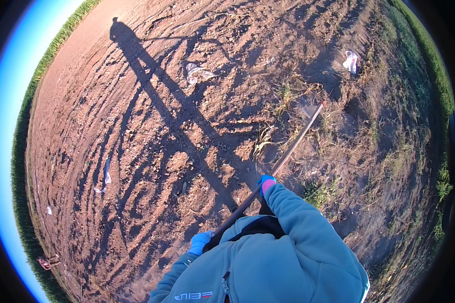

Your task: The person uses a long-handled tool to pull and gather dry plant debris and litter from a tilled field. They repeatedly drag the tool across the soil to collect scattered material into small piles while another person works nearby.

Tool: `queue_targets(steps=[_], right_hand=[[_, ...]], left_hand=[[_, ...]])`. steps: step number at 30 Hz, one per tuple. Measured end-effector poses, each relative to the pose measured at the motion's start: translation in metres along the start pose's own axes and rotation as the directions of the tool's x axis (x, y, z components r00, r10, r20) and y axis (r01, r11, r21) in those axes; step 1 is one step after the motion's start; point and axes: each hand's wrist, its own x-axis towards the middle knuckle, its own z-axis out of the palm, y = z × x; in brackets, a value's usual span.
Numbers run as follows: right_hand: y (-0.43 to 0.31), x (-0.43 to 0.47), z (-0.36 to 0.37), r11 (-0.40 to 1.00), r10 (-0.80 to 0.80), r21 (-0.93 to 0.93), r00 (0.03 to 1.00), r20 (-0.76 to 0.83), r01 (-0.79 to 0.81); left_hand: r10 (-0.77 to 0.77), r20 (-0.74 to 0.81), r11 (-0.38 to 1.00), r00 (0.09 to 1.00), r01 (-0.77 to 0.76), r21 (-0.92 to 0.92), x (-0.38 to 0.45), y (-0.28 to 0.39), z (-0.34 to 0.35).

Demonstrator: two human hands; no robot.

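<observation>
Both my hands grip the long wooden handle [296,141] of a hoe-like tool. My right hand [266,184], in a blue and pink glove, holds it near the middle. Lower down, close to my body, my left hand [202,241] in a blue glove is around the rear part of the handle, partly hidden by dark cloth. The handle runs away from me up to the right. At its far end a dusty metal blade [310,110] rests at the soil among dry grass, its shape hard to make out.
Furrowed soil [136,151] lies ahead and left. Pale plastic scraps [198,74] and a white plastic bag [350,61] lie on it. Dry stalks [264,142] and weeds [320,193] grow near the tool. Another person [45,263] is at the far lower left, by tall green crops [22,151].
</observation>
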Motion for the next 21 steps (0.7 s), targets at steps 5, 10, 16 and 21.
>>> queue_targets(steps=[5, 10, 16, 21], right_hand=[[-0.085, -0.013, -0.023, 0.941, -0.096, 0.318, 0.992, -0.08, 0.116], [-0.092, 0.022, -0.019, 0.989, -0.115, 0.083, 0.992, -0.054, 0.119], [-0.002, 0.035, 0.039, 0.956, 0.16, 0.209, 0.963, 0.216, -0.206], [0.035, 0.011, 0.064, 0.928, 0.296, 0.128, 0.899, 0.322, -0.351]], left_hand=[[0.237, -0.19, 0.959, 0.953, -0.261, -0.114, 0.028, 0.12, -0.047], [0.116, -0.145, 0.991, 0.983, -0.124, -0.048, -0.003, 0.188, -0.097], [-0.038, 0.046, 0.999, 0.998, 0.038, -0.015, -0.122, 0.089, -0.099], [-0.207, 0.069, 0.978, 0.976, 0.209, -0.025, -0.132, 0.042, -0.071]])
